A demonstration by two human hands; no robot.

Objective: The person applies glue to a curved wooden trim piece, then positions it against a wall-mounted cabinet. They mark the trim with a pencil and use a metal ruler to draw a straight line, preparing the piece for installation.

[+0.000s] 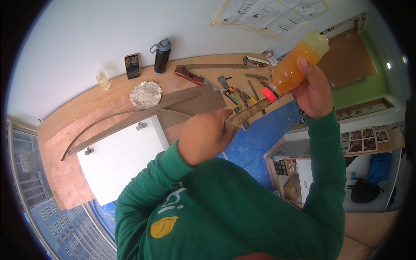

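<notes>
My right hand [315, 89] is wrapped round a clear plastic bottle [291, 71] of orange-yellow liquid. The bottle is tilted, its red cap [269, 94] pointing down to the left. Below it, my left hand [207, 134] grips a narrow, brownish, mottled strip [249, 113], which slants up to the right from my fist. The strip's far end meets or lies just under the red cap; whether they touch I cannot tell. A small dark block [245, 125] juts from the strip's side near my left fingers. Liquid leaving the bottle cannot be made out.
A curved wooden bench [56, 173] carries a white board [121, 160], a crumpled cloth [146, 94], a phone [132, 66], a dark flask [162, 57], a small bottle [103, 81], a reddish-brown case-like object [189, 75] and several hand tools [234, 96]. Blue sheeting [255, 149] covers the floor.
</notes>
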